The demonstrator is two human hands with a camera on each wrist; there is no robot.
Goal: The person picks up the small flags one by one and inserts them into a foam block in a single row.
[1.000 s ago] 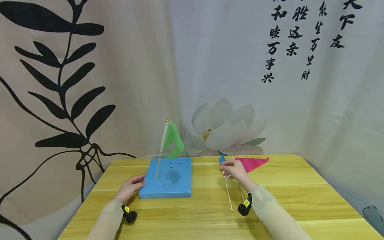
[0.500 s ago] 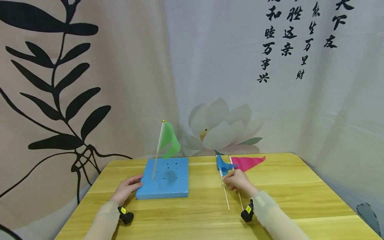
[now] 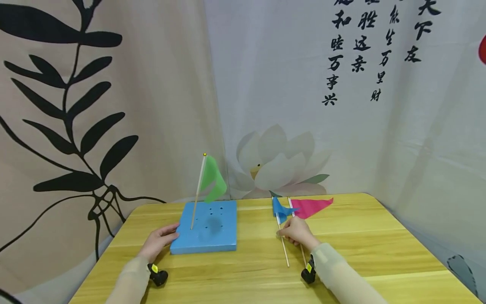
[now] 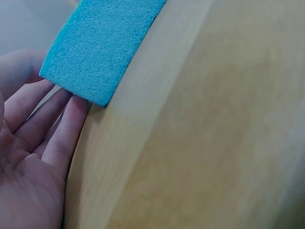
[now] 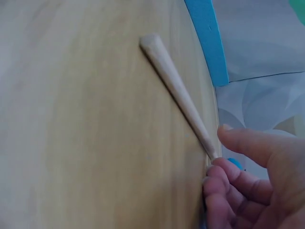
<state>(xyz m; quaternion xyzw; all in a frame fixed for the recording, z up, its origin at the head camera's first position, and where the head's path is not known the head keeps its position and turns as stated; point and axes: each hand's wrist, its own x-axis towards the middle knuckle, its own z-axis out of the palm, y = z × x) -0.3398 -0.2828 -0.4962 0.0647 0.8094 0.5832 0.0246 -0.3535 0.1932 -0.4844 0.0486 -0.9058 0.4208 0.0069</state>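
Note:
A blue foam board (image 3: pixel 224 244) with several small holes lies on the table, and a green flag (image 3: pixel 213 181) stands in it, tilted slightly right. My left hand (image 3: pixel 155 242) rests against the board's left edge, its fingers fairly straight. Up close in the left wrist view, fingertips meet the foam's corner (image 4: pixel 102 57). My right hand (image 3: pixel 298 231) is at the stick of a blue flag (image 3: pixel 279 207) lying on the table. In the right wrist view its fingertips touch the wooden stick (image 5: pixel 178 93), while the thumb stays apart from them. Beside it lies a pink triangular flag (image 3: pixel 311 206), its stick partly hidden by the hand.
The wooden table (image 3: pixel 243 278) ends at a back edge just behind the flags. Behind it hangs a curtain (image 3: pixel 265 84) printed with dark leaves, a lotus and black characters. A black camera (image 3: pixel 157 275) is strapped at each wrist.
My right hand has moved off the blue flag's cloth and down along its stick toward me, uncovering the blue cloth. The left hand stays at the board; the head view has shifted slightly.

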